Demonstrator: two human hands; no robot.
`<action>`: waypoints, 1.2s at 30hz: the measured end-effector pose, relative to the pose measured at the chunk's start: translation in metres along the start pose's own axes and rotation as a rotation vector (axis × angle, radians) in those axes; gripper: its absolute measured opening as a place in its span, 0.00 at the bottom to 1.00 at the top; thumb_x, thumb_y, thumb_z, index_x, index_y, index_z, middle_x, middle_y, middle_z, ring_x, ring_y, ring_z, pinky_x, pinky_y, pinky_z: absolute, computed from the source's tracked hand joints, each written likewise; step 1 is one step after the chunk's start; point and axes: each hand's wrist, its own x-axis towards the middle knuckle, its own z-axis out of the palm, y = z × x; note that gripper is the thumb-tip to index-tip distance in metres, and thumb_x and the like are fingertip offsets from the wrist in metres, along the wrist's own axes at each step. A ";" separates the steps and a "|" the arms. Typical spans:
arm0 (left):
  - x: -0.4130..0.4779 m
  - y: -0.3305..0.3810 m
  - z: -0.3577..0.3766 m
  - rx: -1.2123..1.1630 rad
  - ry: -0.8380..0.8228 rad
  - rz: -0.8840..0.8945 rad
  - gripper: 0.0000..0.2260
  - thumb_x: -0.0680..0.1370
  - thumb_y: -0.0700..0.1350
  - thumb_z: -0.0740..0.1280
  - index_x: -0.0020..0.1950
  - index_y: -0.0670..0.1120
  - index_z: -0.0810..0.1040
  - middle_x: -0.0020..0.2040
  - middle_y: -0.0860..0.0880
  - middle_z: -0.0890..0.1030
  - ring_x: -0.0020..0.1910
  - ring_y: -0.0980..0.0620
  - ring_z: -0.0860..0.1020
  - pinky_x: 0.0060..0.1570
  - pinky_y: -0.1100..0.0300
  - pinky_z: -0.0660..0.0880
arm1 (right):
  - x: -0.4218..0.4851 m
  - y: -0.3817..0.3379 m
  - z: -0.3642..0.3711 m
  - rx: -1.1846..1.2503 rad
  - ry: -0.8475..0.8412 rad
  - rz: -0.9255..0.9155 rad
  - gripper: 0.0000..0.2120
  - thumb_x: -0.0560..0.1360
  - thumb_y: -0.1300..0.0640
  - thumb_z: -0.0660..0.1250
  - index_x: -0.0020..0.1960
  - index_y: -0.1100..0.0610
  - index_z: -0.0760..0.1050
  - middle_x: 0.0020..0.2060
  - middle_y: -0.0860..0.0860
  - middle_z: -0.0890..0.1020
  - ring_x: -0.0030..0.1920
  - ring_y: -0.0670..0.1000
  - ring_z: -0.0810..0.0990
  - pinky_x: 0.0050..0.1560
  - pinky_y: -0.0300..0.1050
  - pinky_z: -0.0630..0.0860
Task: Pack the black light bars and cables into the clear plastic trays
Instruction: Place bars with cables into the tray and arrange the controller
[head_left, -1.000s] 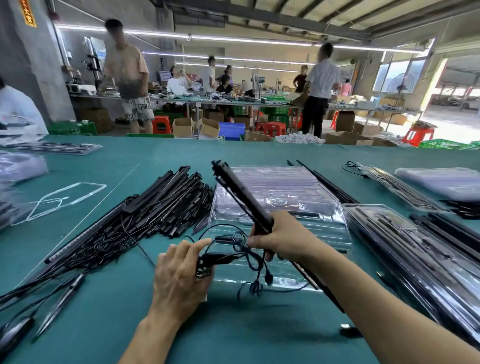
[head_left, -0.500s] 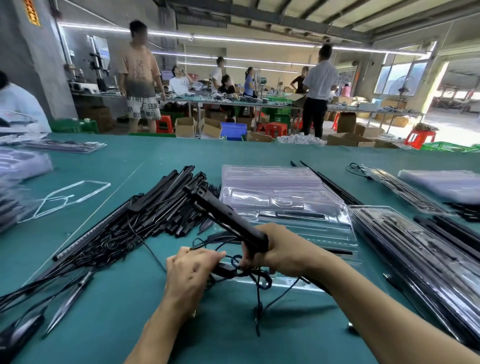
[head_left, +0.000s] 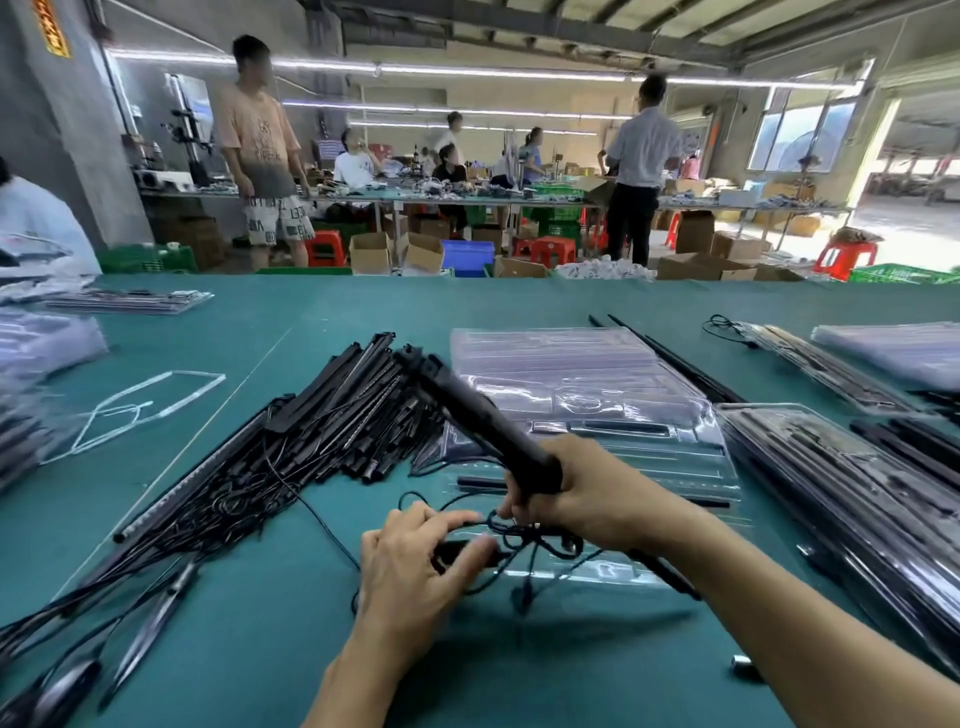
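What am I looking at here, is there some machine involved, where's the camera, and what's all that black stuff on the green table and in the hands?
No machine here: these are a person's two bare hands, filmed by one wide-angle camera worn on the head, looking forward and down. The right hand grips a black light bar, tilted up off the green table. The left hand pinches a small black piece on the tangled cable. Under the hands lies a stack of clear plastic trays. Left of it is a pile of more bars and cables; at the right, filled trays. Other workers stand in the background.
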 end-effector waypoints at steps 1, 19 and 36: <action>-0.001 0.001 0.001 0.009 -0.002 0.007 0.34 0.68 0.81 0.47 0.56 0.63 0.81 0.40 0.60 0.72 0.45 0.66 0.68 0.47 0.56 0.61 | 0.000 0.001 0.003 -0.084 0.002 0.019 0.09 0.72 0.67 0.68 0.39 0.54 0.77 0.39 0.50 0.85 0.46 0.49 0.84 0.53 0.54 0.79; -0.003 -0.002 -0.004 0.019 -0.118 -0.042 0.20 0.59 0.74 0.69 0.47 0.71 0.74 0.44 0.69 0.77 0.52 0.66 0.71 0.60 0.51 0.64 | -0.013 -0.002 -0.016 0.588 -0.246 -0.145 0.11 0.73 0.72 0.68 0.40 0.58 0.76 0.43 0.61 0.83 0.56 0.60 0.83 0.54 0.49 0.80; -0.003 -0.005 -0.008 -0.272 0.178 -0.071 0.28 0.66 0.77 0.62 0.30 0.52 0.76 0.31 0.52 0.73 0.40 0.56 0.70 0.46 0.46 0.69 | -0.014 0.030 -0.027 0.761 0.182 0.267 0.05 0.77 0.65 0.67 0.46 0.56 0.78 0.26 0.52 0.75 0.27 0.53 0.79 0.25 0.39 0.72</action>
